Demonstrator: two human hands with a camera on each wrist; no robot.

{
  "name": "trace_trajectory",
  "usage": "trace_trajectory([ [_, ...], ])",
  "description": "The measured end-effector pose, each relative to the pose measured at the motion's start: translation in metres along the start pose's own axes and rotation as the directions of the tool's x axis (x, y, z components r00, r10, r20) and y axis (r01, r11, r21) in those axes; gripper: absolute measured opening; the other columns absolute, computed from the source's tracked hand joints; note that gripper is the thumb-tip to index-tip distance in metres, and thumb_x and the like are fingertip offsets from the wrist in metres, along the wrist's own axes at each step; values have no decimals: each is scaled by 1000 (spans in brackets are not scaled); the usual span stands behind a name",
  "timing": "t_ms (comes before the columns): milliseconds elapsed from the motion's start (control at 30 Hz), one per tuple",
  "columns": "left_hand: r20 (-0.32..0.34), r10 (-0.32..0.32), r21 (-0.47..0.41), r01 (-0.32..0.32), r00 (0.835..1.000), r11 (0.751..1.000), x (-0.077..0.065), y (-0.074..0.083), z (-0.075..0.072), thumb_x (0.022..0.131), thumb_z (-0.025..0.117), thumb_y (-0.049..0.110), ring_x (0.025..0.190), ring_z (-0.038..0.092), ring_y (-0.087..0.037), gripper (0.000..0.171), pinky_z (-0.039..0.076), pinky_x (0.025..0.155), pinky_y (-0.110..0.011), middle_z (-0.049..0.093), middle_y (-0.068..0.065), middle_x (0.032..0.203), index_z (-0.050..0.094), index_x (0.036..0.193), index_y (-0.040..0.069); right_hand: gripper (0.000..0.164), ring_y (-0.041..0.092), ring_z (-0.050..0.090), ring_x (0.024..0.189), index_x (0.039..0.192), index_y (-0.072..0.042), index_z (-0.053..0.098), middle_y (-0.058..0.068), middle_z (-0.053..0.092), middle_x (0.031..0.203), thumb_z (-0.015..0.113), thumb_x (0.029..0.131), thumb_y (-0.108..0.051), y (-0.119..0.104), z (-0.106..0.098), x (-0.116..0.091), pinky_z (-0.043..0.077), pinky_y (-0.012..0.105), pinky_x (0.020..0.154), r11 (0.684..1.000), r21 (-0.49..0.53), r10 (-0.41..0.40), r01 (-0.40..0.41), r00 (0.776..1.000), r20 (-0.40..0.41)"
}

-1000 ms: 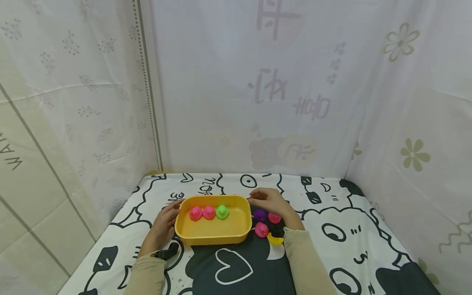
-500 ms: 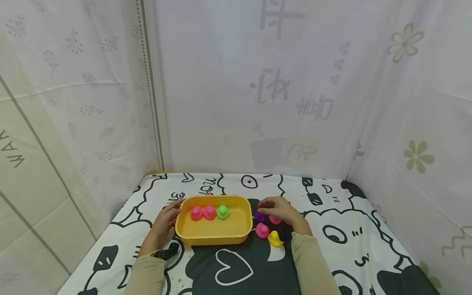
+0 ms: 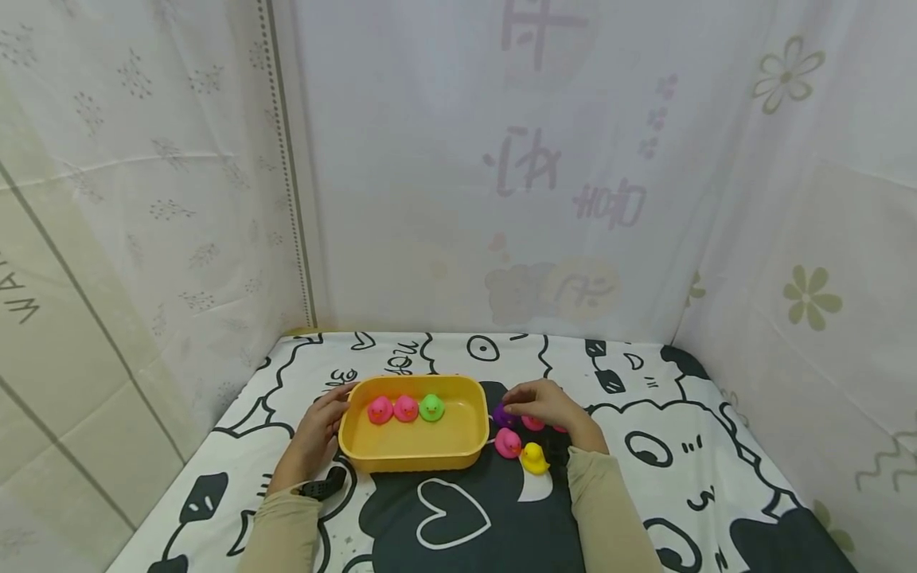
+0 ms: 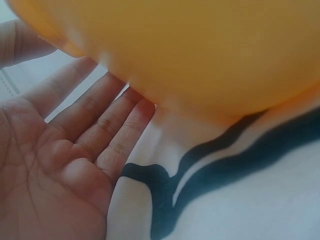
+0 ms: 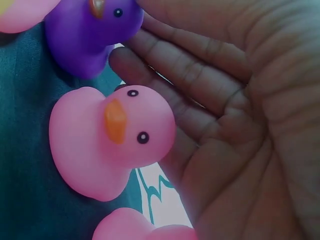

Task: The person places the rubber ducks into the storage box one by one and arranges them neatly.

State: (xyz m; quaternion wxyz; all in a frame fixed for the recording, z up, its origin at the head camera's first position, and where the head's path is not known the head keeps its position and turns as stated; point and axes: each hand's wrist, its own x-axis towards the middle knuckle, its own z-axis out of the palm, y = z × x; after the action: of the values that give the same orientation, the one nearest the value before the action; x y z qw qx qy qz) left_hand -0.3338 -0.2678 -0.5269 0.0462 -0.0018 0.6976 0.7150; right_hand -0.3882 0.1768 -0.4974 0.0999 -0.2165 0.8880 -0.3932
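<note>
A yellow tray (image 3: 423, 463) sits in front of me with two pink rubber ducks (image 3: 380, 410) and a green rubber duck (image 3: 432, 407) in a row inside. My left hand (image 3: 318, 430) rests along its left side, fingers extended and fingertips against the wall (image 4: 165, 75) in the left wrist view. To the right of the tray, my right hand (image 3: 550, 404) pinches the head of a purple rubber duck (image 5: 85, 40) between thumb and fingers. Under that palm is another pink rubber duck (image 5: 90, 145).
Close to the tray's right side are a pink duck (image 3: 508, 443) and a yellow duck (image 3: 534, 459). More pink shows partly hidden under my right hand. A black-and-white patterned cloth (image 3: 458, 525) covers the table, with pale curtains (image 3: 430, 159) around it.
My right hand has moved right from the tray's right rim to the purple duck. The yellow duck, lying tipped earlier, now sits upright. My left hand stays at the tray.
</note>
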Motion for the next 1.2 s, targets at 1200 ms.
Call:
trace_trajectory([
  [1200,1,-25,1,25,1000,1000,3,-2,-3,102,46,23,120,57,-21,52,50,94,-20,42,-15,152,41,153,12,31,24,66,111,116,-20,74,1,72,115,79,86,-20,0,0,-1,55,43,95,996,71,54,-60,995,78],
])
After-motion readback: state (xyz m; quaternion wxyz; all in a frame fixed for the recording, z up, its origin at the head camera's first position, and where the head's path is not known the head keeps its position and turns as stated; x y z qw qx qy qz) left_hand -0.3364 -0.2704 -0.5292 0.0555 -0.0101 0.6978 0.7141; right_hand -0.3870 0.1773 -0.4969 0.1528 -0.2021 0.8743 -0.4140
